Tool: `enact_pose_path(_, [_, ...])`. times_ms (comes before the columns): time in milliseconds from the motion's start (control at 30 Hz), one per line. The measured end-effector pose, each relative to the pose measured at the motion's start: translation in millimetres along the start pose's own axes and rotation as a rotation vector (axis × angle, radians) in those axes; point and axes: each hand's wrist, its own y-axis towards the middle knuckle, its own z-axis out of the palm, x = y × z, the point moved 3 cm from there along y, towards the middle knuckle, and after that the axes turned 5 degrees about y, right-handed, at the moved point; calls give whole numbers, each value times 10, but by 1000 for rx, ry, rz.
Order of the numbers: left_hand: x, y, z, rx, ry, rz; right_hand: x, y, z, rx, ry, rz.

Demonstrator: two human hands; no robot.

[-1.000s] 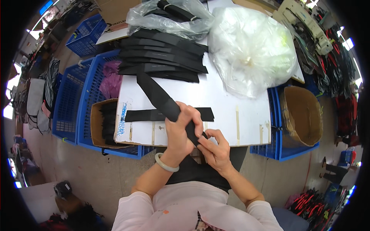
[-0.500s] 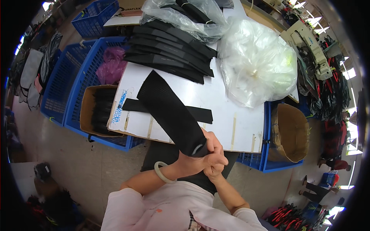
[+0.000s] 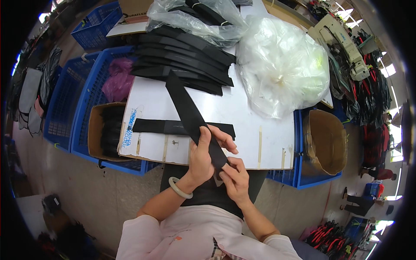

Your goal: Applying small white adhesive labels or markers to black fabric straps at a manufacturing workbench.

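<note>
A long black fabric strip [image 3: 187, 107] slants up over the near edge of the white table. My left hand [image 3: 200, 159], with a pale bangle at the wrist, is closed round its lower part, thumb on top. At the strip's bottom end my right hand [image 3: 236, 181] pinches it between thumb and fingers. A small greyish piece [image 3: 219, 179] shows by the right fingertips; what it is I cannot make out. Beneath the held strip, another black strip [image 3: 156, 126] lies crosswise on the table. Farther back is a pile of similar black strips [image 3: 182, 65].
The white table [image 3: 247, 151] also bears a big clear plastic bag [image 3: 284, 69] and an opened bag [image 3: 234, 32] with black rolls. Blue crates [image 3: 76, 102] stand left, one holding a carton [image 3: 96, 132] of black pieces. At right sits another carton [image 3: 325, 141]; a sewing machine [image 3: 342, 45] stands beyond.
The held strip has turned and now looks narrower. My left hand has moved up along it, while my right has come away from the left to its lower end.
</note>
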Motion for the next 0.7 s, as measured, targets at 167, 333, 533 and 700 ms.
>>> enact_pose_path(167, [105,17,-91,-21,203,-99,0,253,-77,-150,603,506])
enact_pose_path(333, [-61,-16,-157,-26,309,-96,-27,454,-290,71,259,363])
enact_pose_path(533, [-115,-347,-264,111,536,-424,-41,530,-795,-44,-496,-497])
enact_pose_path(700, [255,-518,227,672,1465,282,-616,-3,-913,95,-633,-441])
